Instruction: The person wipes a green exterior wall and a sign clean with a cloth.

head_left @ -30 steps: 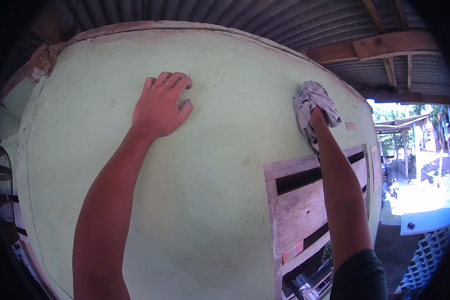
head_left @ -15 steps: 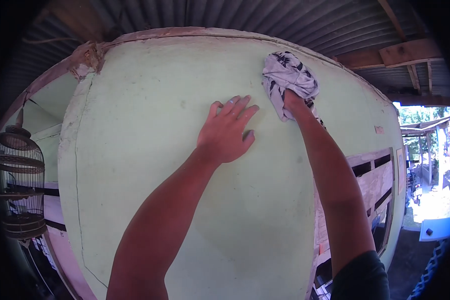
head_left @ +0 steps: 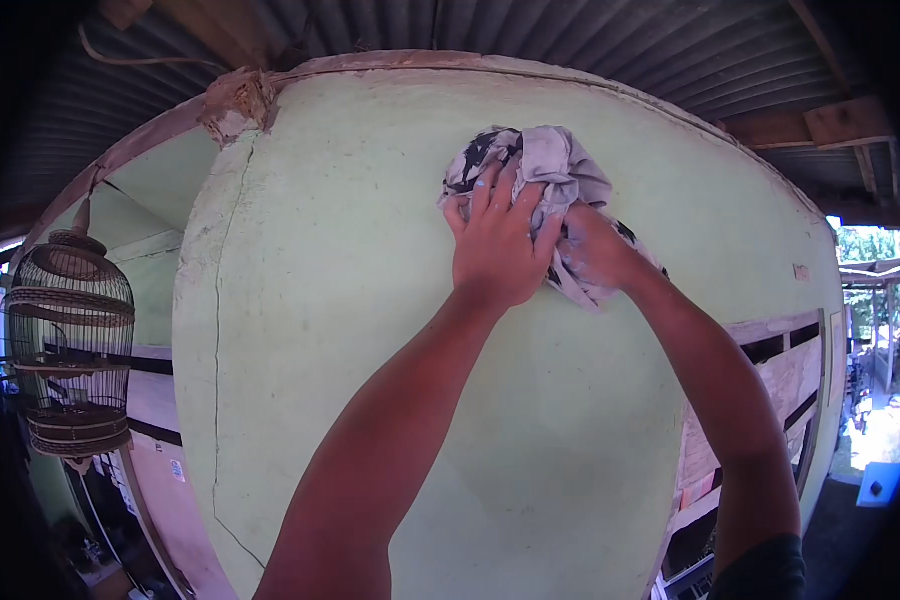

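Observation:
A bunched cloth (head_left: 560, 165), pale grey-lilac with black patterned patches, is against a light green wall (head_left: 370, 200). My right hand (head_left: 600, 250) grips its lower right part, with some fingers hidden in the folds. Spread across the cloth's lower left side, my left hand (head_left: 498, 235) touches it with fingers apart and a bluish mark on one finger. Both hands are raised and close together, the left thumb near the right hand's fingers.
A wooden birdcage (head_left: 70, 340) hangs on the left. Corrugated roofing (head_left: 570, 40) and a wooden beam (head_left: 850, 122) are overhead. A slatted opening (head_left: 760, 390) lies low on the right. A long crack (head_left: 220, 350) runs down the wall's left part.
My left hand has moved up and right onto the cloth. In view, the cloth and my right hand sit lower and farther left, the cloth more bunched. The camera has turned left.

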`<state>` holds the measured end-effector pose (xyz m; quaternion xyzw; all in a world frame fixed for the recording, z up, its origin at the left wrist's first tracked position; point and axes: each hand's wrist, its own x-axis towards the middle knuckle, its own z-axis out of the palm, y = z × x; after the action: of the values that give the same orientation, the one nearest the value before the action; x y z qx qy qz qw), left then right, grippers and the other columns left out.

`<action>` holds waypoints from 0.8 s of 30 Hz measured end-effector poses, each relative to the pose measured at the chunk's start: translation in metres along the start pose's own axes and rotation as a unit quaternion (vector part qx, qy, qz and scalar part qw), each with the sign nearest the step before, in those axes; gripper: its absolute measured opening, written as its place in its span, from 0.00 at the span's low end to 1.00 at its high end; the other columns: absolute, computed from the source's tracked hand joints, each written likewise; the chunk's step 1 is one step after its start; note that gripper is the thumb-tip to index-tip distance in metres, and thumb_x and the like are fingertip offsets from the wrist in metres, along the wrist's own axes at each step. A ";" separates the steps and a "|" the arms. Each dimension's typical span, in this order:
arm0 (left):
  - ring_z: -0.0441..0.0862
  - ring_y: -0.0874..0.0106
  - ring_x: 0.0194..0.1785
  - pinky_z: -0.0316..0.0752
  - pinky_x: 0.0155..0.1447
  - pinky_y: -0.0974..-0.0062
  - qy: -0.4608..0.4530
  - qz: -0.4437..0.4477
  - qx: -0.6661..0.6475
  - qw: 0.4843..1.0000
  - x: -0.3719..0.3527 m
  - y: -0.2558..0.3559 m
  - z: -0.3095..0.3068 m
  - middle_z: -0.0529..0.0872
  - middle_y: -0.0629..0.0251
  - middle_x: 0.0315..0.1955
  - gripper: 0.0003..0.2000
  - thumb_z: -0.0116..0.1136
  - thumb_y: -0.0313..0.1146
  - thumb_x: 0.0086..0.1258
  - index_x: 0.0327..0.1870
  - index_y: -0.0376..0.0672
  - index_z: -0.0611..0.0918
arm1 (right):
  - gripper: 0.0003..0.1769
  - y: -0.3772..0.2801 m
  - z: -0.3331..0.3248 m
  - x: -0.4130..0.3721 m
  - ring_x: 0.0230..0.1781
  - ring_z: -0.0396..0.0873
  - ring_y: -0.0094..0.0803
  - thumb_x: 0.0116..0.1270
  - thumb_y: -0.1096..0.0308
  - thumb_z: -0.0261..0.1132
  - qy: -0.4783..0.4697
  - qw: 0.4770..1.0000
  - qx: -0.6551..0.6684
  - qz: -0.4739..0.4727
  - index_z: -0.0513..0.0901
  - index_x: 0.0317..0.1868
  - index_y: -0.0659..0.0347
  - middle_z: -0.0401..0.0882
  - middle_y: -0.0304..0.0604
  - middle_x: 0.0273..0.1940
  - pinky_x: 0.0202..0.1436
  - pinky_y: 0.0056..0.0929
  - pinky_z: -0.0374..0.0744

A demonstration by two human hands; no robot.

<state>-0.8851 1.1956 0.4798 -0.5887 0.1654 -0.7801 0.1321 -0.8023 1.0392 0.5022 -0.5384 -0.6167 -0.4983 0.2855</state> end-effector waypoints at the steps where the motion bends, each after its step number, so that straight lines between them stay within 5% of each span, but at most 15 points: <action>1: 0.60 0.57 0.81 0.47 0.76 0.44 -0.001 -0.001 0.002 1.000 0.000 -0.001 0.002 0.71 0.55 0.74 0.24 0.55 0.50 0.78 0.68 0.47 0.78 | 0.22 -0.009 -0.009 -0.005 0.68 0.78 0.49 0.70 0.66 0.68 -0.014 0.996 0.085 -0.034 0.81 0.61 0.64 0.81 0.53 0.63 0.73 0.42 0.73; 3: 0.56 0.56 0.83 0.46 0.77 0.41 -0.027 -0.026 0.047 0.998 0.006 -0.003 0.004 0.67 0.54 0.78 0.30 0.60 0.57 0.73 0.70 0.49 0.77 | 0.17 0.000 -0.026 -0.010 0.67 0.79 0.47 0.71 0.66 0.67 -0.025 0.983 0.167 -0.072 0.84 0.56 0.66 0.83 0.53 0.61 0.72 0.43 0.74; 5: 0.54 0.56 0.84 0.45 0.77 0.40 -0.030 -0.002 0.053 0.998 0.006 0.000 0.002 0.66 0.54 0.78 0.34 0.64 0.60 0.68 0.70 0.49 0.77 | 0.13 0.031 -0.047 -0.016 0.66 0.79 0.42 0.73 0.66 0.67 0.033 0.910 0.393 0.129 0.86 0.50 0.68 0.84 0.51 0.59 0.70 0.43 0.76; 6: 0.52 0.55 0.85 0.45 0.78 0.38 -0.036 0.017 0.057 0.998 0.007 0.002 0.002 0.64 0.54 0.79 0.38 0.68 0.64 0.63 0.69 0.50 0.78 | 0.13 0.038 -0.054 -0.016 0.66 0.79 0.42 0.73 0.66 0.67 0.035 0.910 0.394 0.126 0.86 0.50 0.68 0.84 0.51 0.59 0.70 0.43 0.76; 8: 0.51 0.54 0.85 0.45 0.78 0.38 -0.066 0.036 0.075 0.994 0.016 0.003 0.002 0.64 0.53 0.79 0.41 0.71 0.66 0.59 0.70 0.51 0.78 | 0.15 0.052 -0.066 -0.014 0.66 0.80 0.46 0.74 0.67 0.67 0.197 0.940 0.183 0.211 0.84 0.55 0.67 0.85 0.51 0.57 0.70 0.43 0.76; 9: 0.50 0.53 0.85 0.44 0.79 0.37 -0.098 0.054 0.089 0.990 0.022 0.005 0.002 0.64 0.53 0.79 0.44 0.74 0.67 0.54 0.70 0.51 0.78 | 0.15 0.063 -0.066 -0.014 0.66 0.80 0.46 0.74 0.67 0.67 0.200 0.939 0.185 0.208 0.84 0.55 0.67 0.85 0.51 0.57 0.70 0.43 0.76; 11: 0.50 0.55 0.86 0.43 0.79 0.36 -0.103 0.076 0.071 0.989 0.031 0.009 0.012 0.65 0.55 0.79 0.40 0.74 0.64 0.56 0.68 0.51 0.80 | 0.19 0.093 -0.051 -0.020 0.65 0.79 0.51 0.73 0.67 0.66 0.289 0.942 -0.132 0.107 0.80 0.61 0.65 0.83 0.52 0.59 0.70 0.44 0.76; 17: 0.55 0.58 0.85 0.42 0.85 0.42 -0.263 0.250 0.032 0.931 0.083 0.021 0.055 0.68 0.62 0.79 0.32 0.68 0.58 0.64 0.68 0.55 0.83 | 0.27 0.115 -0.041 -0.033 0.66 0.77 0.54 0.68 0.72 0.68 0.314 0.935 -0.146 0.079 0.74 0.67 0.64 0.79 0.55 0.65 0.71 0.46 0.75; 20: 0.56 0.57 0.85 0.41 0.86 0.43 -0.269 0.268 0.055 0.923 0.123 0.007 0.071 0.67 0.62 0.80 0.32 0.65 0.61 0.65 0.69 0.58 0.83 | 0.25 0.125 -0.040 -0.037 0.68 0.75 0.55 0.69 0.73 0.67 0.328 0.920 -0.184 0.113 0.75 0.66 0.64 0.79 0.55 0.64 0.73 0.46 0.73; 24: 0.54 0.61 0.86 0.44 0.84 0.40 -0.252 0.104 0.234 0.933 0.195 -0.052 0.062 0.64 0.59 0.82 0.38 0.52 0.68 0.74 0.77 0.53 0.74 | 0.20 0.116 -0.042 -0.034 0.67 0.75 0.56 0.72 0.72 0.66 0.326 0.922 -0.184 0.097 0.77 0.62 0.62 0.79 0.53 0.65 0.72 0.46 0.73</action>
<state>-0.8788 1.1589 0.6876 -0.6978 -0.0007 -0.6047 0.3839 -0.6912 0.9784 0.5224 -0.4463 -0.3316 -0.7209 0.4137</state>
